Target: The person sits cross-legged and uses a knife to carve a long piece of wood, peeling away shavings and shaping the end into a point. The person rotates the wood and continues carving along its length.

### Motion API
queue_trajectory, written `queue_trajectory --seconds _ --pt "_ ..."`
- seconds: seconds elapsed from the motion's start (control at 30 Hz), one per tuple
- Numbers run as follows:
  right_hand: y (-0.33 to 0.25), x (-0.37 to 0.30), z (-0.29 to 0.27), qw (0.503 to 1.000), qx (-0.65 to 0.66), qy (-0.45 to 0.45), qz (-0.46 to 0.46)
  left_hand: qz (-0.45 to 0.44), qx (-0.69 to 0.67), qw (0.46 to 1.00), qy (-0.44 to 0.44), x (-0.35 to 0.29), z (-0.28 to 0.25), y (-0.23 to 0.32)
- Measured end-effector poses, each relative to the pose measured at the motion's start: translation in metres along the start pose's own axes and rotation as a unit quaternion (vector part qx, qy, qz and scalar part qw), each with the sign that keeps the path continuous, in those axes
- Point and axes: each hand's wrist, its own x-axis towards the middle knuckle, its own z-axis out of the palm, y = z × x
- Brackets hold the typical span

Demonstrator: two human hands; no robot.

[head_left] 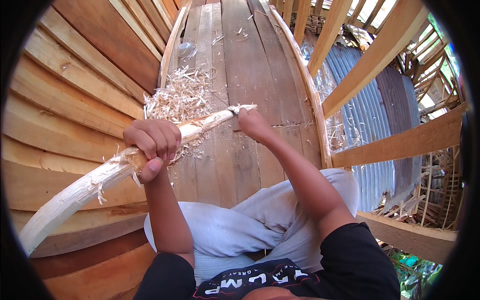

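A long, peeled pale wooden pole (95, 180) slants from the lower left up to the middle, its surface rough with loose curls. My left hand (152, 142) is closed around it, thumb toward me and fingers over the top. Near the pole's far end, my right hand (254, 124) is closed in a fist. A small dark blade, seemingly a knife (233, 109), shows at its knuckles and meets the wood; the handle is hidden in my fingers. Pale wood shavings (182, 95) lie heaped just beyond the pole.
I sit cross-legged on a plank floor (250, 60). A board wall (65, 115) rises close on my left. To the right runs a slatted wooden railing (395, 150), with corrugated metal sheets (360, 75) beyond it. A small clear container (186, 49) stands past the shavings.
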Motion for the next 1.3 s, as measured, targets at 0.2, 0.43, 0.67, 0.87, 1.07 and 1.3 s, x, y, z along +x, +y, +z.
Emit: queue_trajectory --seconds 0.2,0.43,0.67,0.87,1.07,1.3 --pt "0.018 0.011 0.002 1.000 0.007 0.011 -0.008 0.000 -0.008 1.000 -0.020 0.000 -0.007 -0.004" --pt "0.039 0.028 -0.012 0.997 0.021 0.001 0.070 -0.003 0.000 0.999 -0.038 0.003 -0.002 -0.003" --pt "0.008 0.010 0.007 1.000 0.007 0.010 -0.005 -0.009 0.008 0.999 -0.040 0.000 -0.007 0.001" --pt "0.006 0.004 0.006 1.000 0.005 0.018 0.009 -0.008 -0.009 1.000 -0.029 -0.006 -0.019 -0.002" --pt "0.000 0.002 -0.004 0.993 0.086 -0.085 -0.007 -0.006 -0.009 0.999 0.045 -0.011 -0.012 -0.002" --pt "-0.006 0.001 0.026 0.996 -0.029 0.070 -0.041 -0.002 -0.019 0.999 0.042 -0.016 -0.029 0.006"
